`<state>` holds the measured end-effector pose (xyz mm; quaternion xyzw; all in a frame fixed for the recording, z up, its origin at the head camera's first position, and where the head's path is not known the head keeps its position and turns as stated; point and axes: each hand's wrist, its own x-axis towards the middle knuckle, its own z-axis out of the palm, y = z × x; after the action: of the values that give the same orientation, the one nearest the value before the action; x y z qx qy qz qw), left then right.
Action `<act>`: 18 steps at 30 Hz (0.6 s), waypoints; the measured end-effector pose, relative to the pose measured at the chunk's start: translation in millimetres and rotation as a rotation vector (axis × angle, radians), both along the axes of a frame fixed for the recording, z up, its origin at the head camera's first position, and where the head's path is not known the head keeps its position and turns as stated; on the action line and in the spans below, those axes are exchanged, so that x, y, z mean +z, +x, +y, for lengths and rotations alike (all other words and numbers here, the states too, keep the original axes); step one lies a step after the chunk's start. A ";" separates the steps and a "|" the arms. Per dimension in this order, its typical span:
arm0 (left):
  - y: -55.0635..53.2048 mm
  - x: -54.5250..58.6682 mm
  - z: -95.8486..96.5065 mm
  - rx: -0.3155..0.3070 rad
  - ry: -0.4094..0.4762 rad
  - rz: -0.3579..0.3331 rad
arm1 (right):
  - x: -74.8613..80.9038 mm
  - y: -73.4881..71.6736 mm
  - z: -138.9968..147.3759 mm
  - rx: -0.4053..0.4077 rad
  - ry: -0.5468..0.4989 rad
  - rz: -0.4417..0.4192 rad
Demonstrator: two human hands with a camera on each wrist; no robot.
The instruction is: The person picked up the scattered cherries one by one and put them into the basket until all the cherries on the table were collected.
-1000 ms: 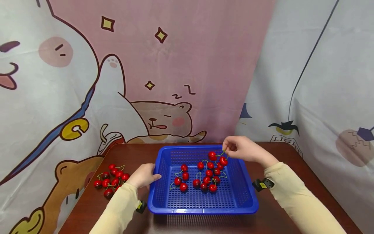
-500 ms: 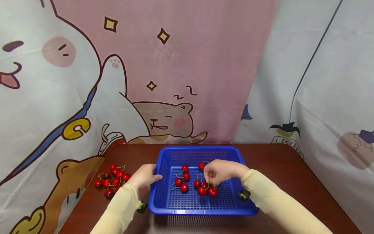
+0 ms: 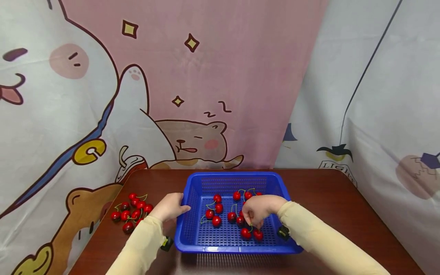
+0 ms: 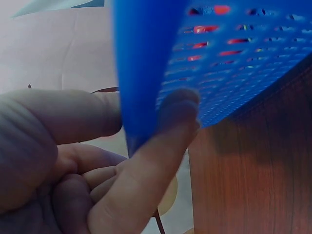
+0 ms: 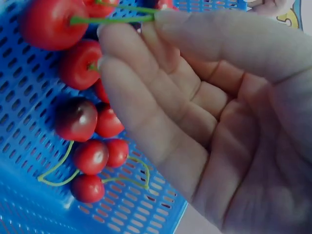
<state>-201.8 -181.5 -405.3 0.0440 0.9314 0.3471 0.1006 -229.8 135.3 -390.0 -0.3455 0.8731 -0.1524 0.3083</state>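
Observation:
In the head view, a blue perforated basket (image 3: 240, 249) holds several red cherries with green stems. My left hand (image 3: 170, 207) grips its left rim; the left wrist view shows the thumb on one side of the blue wall (image 4: 146, 63) and a finger on the other. Over the basket's front right part, my right hand (image 3: 260, 209) pinches the joined stems of a cherry pair (image 3: 246, 233). Close up in the right wrist view, thumb and fingertips meet at the green stem (image 5: 114, 20) of a large red cherry (image 5: 51, 27). Some cherries are hidden behind this hand.
A group of cherries (image 3: 136, 214) lies on the brown table (image 3: 330, 206) left of the basket, partly behind the left sleeve. Inside the basket, a small cluster (image 3: 216, 220) sits on the left. A cartoon-printed cloth (image 3: 247, 95) hangs behind the table.
My right hand has come from above the basket's back right corner down toward its front, a cherry pair hanging from its fingertips. The left hand stays on the rim.

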 end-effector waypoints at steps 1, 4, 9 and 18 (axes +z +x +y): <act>0.1 0.1 0.0 0.002 0.000 -0.002 | 0.8 -0.7 1.4 0.002 -0.002 0.017; 0.8 1.0 0.4 0.008 0.001 -0.009 | 6.3 -4.5 8.4 0.011 -0.039 0.049; 2.5 2.4 1.0 0.015 0.025 -0.023 | 19.6 -11.2 26.1 0.007 -0.159 0.055; 3.3 2.4 0.9 0.006 0.030 -0.012 | 34.8 -11.0 58.5 -0.053 -0.332 0.225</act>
<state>-198.5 -180.6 -402.9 0.0408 0.9256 0.3614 0.1046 -240.8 193.8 -355.2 -0.3831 0.8738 -0.2630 0.1435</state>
